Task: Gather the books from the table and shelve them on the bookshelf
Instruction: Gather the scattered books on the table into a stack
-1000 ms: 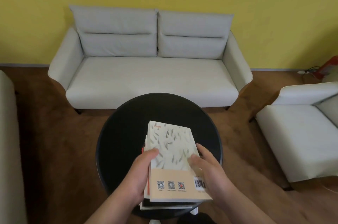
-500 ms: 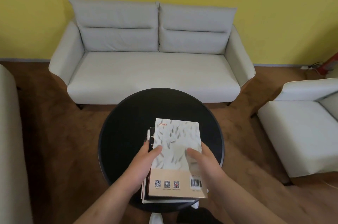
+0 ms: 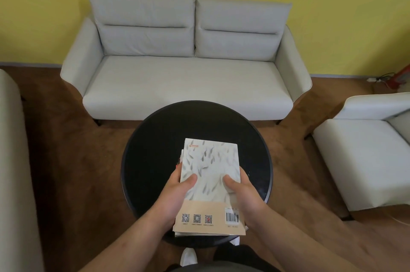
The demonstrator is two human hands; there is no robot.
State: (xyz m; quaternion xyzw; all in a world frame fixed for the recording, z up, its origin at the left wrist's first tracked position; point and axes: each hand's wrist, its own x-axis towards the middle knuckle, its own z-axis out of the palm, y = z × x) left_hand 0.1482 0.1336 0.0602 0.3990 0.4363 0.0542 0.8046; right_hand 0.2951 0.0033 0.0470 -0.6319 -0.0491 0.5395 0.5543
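A stack of books (image 3: pixel 210 167) sits over the near half of the round black table (image 3: pixel 155 149). The top book has a pale cover with grey leaf marks, a tan lower band, small square codes and a barcode. My left hand (image 3: pixel 175 194) grips the stack's left edge, thumb lying on the cover. My right hand (image 3: pixel 241 194) grips the right edge the same way. The lower books show only as thin edges at the left and bottom. No bookshelf is in view.
A light grey two-seat sofa (image 3: pixel 188 81) stands behind the table against a yellow wall. A white armchair (image 3: pixel 366 149) is at the right, another pale seat (image 3: pixel 13 160) at the left edge. Brown floor surrounds the table. My white shoe (image 3: pixel 188 256) shows below it.
Both hands slid further forward along the sides of the stack and squared the top book over the ones below. The stack now lies straighter.
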